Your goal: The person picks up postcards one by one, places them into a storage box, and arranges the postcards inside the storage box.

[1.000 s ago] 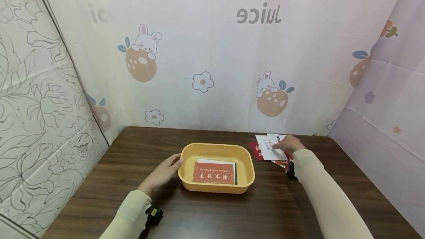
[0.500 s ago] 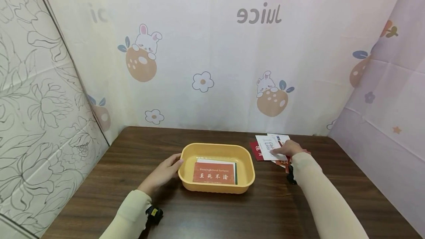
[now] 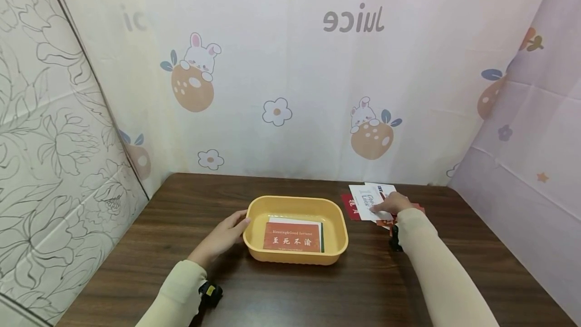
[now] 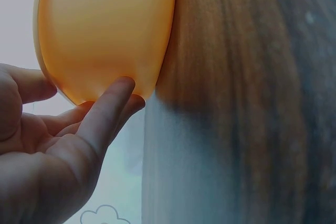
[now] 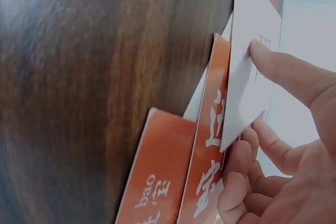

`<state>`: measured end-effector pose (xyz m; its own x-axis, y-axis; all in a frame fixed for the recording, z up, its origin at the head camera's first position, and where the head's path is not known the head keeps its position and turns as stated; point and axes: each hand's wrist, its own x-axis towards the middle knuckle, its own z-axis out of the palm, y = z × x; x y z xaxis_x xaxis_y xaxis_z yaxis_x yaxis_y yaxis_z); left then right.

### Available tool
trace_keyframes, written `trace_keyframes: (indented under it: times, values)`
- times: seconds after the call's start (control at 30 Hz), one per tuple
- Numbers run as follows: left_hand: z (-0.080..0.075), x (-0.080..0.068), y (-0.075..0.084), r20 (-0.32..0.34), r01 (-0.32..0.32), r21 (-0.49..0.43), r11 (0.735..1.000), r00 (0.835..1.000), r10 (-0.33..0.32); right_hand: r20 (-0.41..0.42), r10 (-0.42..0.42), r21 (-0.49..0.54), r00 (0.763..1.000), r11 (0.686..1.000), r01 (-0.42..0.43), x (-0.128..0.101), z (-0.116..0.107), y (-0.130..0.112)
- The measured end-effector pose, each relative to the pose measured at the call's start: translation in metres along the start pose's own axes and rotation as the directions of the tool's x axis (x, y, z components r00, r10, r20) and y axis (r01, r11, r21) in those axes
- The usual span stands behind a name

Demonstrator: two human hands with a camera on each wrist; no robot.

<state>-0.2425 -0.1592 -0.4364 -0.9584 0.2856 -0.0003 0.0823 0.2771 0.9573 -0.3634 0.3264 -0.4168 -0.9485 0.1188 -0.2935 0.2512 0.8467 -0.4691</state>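
- Change since a second ago: our right hand (image 3: 394,203) has drawn slightly back toward us across the card pile, uncovering more of the white card's print; our left hand (image 3: 223,236) and the tray have not moved.
- Right hand, one: thumb on the face of the white card (image 3: 368,202) and curled fingers under its near edge, pinching it. Only the right wrist view shows this grip (image 5: 273,145).
- Left hand, one: fingers straight and relaxed, fingertips (image 4: 118,90) touching the outer wall of the tray; it grips nothing. The left wrist view shows the contact.
- Loose cards (image 3: 358,205), right of the tray: we count at least four, white and red, thin, flat and rectangular, fanned and overlapping. The right wrist view shows two orange-red cards (image 5: 207,182) with white characters under the white one.
- Tray (image 3: 296,205), one: yellow-orange plastic, smooth, rectangular with rounded corners, at the table's middle.
- Cards in the tray: at least two, an orange-red card (image 3: 292,237) lying over a white one.
- Table (image 3: 290,291), one: dark wood grain.
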Motion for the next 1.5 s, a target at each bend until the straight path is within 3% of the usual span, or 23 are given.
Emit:
trace_keyframes:
  times: [0.27, 0.57, 0.87, 0.97, 1.13, 1.5]
  values:
    - [0.002, 0.002, -0.002, -0.007, 0.004, -0.01, 1.0, 1.0, -0.004, -0.02, -0.008, 0.046, 1.0, 0.999, 0.009, 0.0, 0.002, -0.002]
    - [0.003, 0.004, -0.002, -0.016, 0.025, -0.022, 0.999, 1.0, -0.025, -0.016, -0.1, 0.15, 0.995, 0.983, 0.102, -0.002, -0.002, -0.001]
    - [0.002, 0.003, -0.001, -0.018, 0.022, 0.0, 1.0, 1.0, -0.022, -0.084, -0.127, 0.081, 0.988, 0.988, 0.134, 0.003, -0.008, 0.002]
    - [0.002, 0.002, 0.0, -0.02, 0.026, 0.009, 1.0, 0.999, -0.026, -0.061, -0.124, 0.15, 0.99, 0.98, 0.132, 0.008, -0.009, 0.005]
    - [0.002, 0.002, 0.002, -0.019, 0.033, 0.002, 0.999, 0.999, -0.033, -0.002, -0.163, 0.309, 0.987, 0.938, 0.155, 0.012, -0.011, 0.006]
    - [0.002, 0.001, -0.001, -0.013, 0.024, -0.014, 1.0, 1.0, -0.024, -0.026, -0.225, 0.28, 0.974, 0.934, 0.223, -0.006, -0.018, -0.015]
